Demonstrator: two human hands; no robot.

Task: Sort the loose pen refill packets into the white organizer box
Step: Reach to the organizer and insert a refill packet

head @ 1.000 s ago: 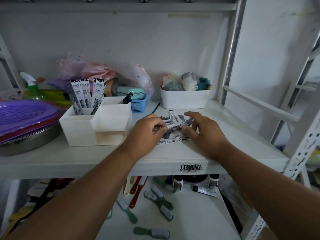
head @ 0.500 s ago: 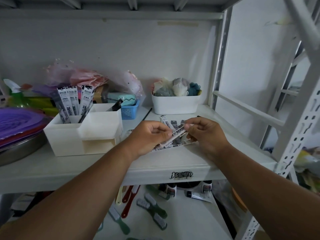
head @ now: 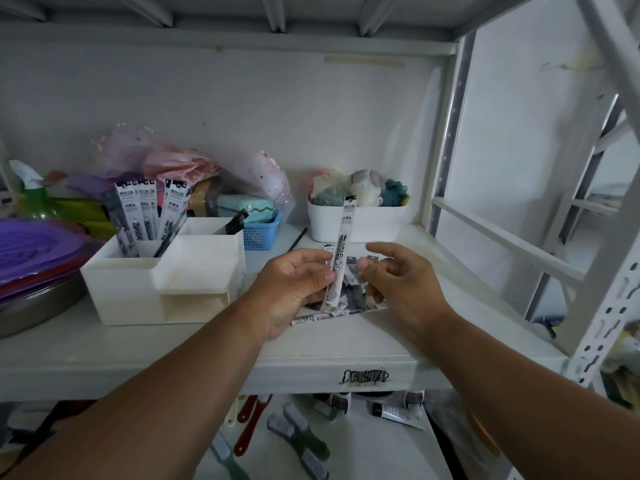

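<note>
My left hand pinches a long white pen refill packet and holds it upright above the shelf. My right hand hovers just right of the packet with fingers loosely curled, holding nothing. Under both hands lies a pile of loose refill packets on the white shelf. The white organizer box stands to the left, with several refill packets upright in its back left compartment.
A white tub of small soft items sits behind the hands. A blue basket and pink bags stand behind the organizer. Purple lids and a metal bowl fill the far left. Brushes and tubes lie on the lower shelf.
My left hand has lifted one packet upright out of the pile. My right hand has let go of the packets and drawn slightly to the right.
</note>
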